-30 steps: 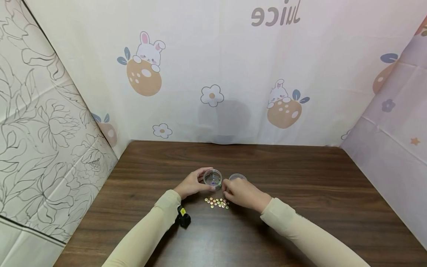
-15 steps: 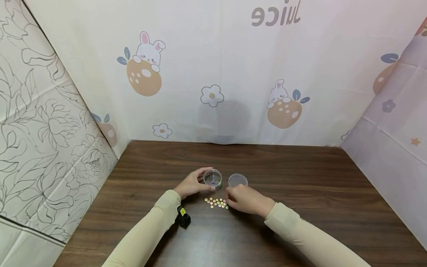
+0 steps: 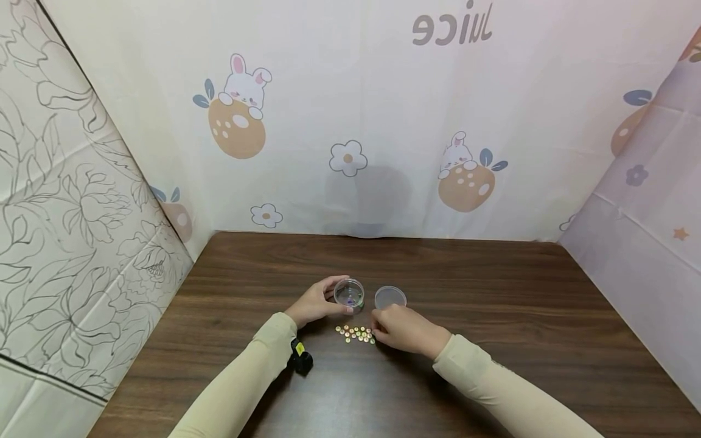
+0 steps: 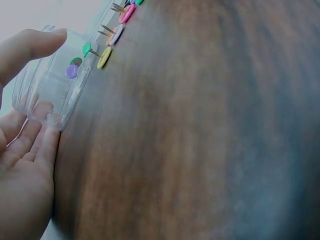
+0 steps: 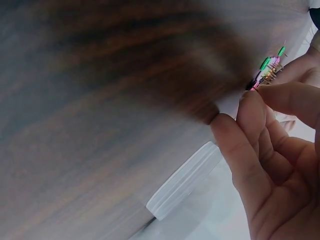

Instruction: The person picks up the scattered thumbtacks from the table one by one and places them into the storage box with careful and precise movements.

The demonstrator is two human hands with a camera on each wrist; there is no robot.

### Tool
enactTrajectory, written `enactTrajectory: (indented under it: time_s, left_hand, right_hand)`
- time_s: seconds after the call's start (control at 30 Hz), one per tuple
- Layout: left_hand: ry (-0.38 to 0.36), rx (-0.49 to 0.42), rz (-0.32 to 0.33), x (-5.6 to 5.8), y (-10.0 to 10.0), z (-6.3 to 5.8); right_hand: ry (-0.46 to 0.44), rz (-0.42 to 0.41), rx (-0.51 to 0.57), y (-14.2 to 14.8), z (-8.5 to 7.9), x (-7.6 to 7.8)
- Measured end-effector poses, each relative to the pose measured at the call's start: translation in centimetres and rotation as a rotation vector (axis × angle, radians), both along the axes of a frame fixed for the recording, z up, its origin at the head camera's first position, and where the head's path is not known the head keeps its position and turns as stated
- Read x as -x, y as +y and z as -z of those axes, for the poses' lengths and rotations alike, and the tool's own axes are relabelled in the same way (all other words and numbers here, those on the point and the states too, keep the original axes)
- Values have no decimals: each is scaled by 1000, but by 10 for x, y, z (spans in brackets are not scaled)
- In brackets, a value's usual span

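Observation:
My left hand holds a clear round plastic container, thumb on the near side and fingers around the far side. Inside it, in the left wrist view, lie a purple thumbtack and green ones. A loose group of flat-headed thumbtacks lies in front of the container, several with points up, such as a yellow thumbtack. At the group's right edge is my right hand. In the right wrist view its thumb and forefinger pinch at a pink thumbtack, mostly hidden by the fingertips.
A clear round lid lies on the brown wooden table, just beyond my right hand. A black device with a yellow label is at the left wrist. A printed curtain hangs behind the table.
My right hand has moved from beside the container slightly right and nearer, down to the thumbtacks, uncovering more of the lid. The left hand keeps its hold on the container.

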State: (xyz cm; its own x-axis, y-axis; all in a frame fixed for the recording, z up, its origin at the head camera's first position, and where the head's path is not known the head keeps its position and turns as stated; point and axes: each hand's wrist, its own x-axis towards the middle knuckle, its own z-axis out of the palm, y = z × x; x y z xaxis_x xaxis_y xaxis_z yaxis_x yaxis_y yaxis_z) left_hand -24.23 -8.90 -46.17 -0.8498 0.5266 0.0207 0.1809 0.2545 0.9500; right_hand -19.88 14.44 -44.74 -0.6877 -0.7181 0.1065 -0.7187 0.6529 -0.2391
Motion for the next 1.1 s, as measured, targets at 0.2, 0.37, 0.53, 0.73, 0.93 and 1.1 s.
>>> enactTrajectory:
  time_s: [0.2, 0.37, 0.53, 0.73, 0.93, 1.1]
  left_hand:
    - [-9, -8, -18, 11, 0, 20]
    - [-10, 6, -45, 17, 0, 34]
    - [-8, 17, -55, 17, 0, 36]
    - [-5, 21, -61, 18, -1, 39]
    - [-14, 13, -60, 17, 0, 38]
    - [-12, -1, -58, 16, 1, 36]
  right_hand:
    - [-6, -5, 13, 0, -1, -1]
    - [-2, -2, 10, 1, -1, -2]
    - [-7, 3, 5, 1, 0, -1]
    - [-8, 8, 7, 0, 1, -1]
    - [-23, 0, 7, 1, 0, 1]
    - [-69, -3, 19, 2, -2, 5]
